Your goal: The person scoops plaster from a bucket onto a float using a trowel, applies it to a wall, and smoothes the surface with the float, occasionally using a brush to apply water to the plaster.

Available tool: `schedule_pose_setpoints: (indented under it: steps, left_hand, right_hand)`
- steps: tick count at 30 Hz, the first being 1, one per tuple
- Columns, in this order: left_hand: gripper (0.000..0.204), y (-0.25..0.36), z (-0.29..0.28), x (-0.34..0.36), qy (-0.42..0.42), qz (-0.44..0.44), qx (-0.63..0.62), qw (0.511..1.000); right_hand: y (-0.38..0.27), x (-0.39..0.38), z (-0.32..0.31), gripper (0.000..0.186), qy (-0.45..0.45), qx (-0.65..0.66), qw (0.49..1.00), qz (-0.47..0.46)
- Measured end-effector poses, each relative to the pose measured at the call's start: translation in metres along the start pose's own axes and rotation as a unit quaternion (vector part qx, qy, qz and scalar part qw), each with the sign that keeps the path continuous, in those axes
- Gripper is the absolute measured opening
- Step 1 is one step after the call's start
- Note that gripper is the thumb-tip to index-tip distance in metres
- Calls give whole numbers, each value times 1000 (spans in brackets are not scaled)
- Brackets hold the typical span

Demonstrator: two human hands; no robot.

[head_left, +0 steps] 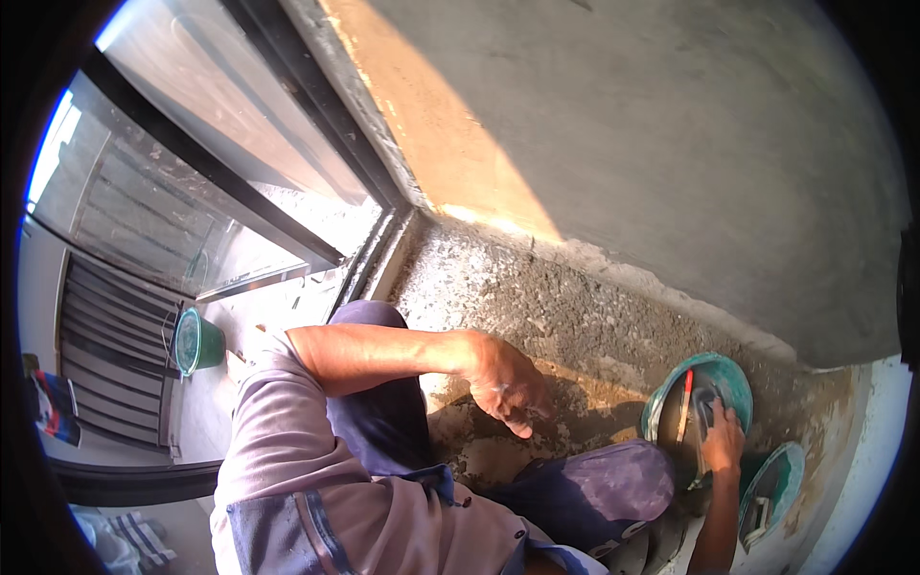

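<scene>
My left hand (508, 383) hangs above the rough, mottled floor (517, 297) beside my bent knee, its fingers loosely bent and apart, holding nothing. My right hand (723, 436) reaches into a green bucket (736, 374) at the lower right, fingers gripping a dark grey tool (702, 402), its shape partly hidden by the hand. A stick with a red end (686, 393) leans inside that bucket. Just right of my right forearm, a second green bucket (792, 465) holds metal tools that I cannot make out clearly.
A grey plastered wall (671, 163) rises ahead, partly sunlit. At left stand dark-framed glass sliding panels (240, 163) and a railing (105, 383); beyond the threshold is another green bucket (192, 345). A pale wall edge (867, 441) borders the far right. Pale bundled material (110, 532) lies lower left.
</scene>
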State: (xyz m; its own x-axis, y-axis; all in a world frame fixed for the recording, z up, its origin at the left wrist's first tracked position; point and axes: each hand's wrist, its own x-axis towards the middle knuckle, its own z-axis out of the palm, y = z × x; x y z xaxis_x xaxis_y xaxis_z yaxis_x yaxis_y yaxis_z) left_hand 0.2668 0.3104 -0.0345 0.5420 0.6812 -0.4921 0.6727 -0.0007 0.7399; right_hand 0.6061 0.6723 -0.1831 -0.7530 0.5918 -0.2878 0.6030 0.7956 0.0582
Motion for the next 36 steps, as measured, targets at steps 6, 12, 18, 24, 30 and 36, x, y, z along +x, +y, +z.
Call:
schedule_pose_setpoints:
  steps: [6, 12, 18, 24, 30, 36]
  left_hand:
    - [63, -2, 14, -112, 235, -36, 111, 965]
    - [68, -26, 60, -183, 270, -35, 17, 962]
    - [72, -34, 113, -224, 351, -195, -26, 916]
    - [71, -29, 148, -266, 477, -94, -31, 874]
    - [71, -48, 166, -284, 500, -46, -37, 864]
    - [69, -58, 178, -292, 530, -3, -20, 848]
  right_hand:
    - [2, -49, -95, 65, -31, 26, 998, 55]
    - [-155, -48, -180, 60, 156, 144, 967, -142]
    - [-411, 39, -283, 69, 394, -27, 809, -435]
    - [-551, 89, -431, 66, 638, -68, 639, -424]
    - [-591, 106, -472, 53, 672, -96, 632, -374]
    - [-603, 91, -323, 47, 414, -205, 753, -468]
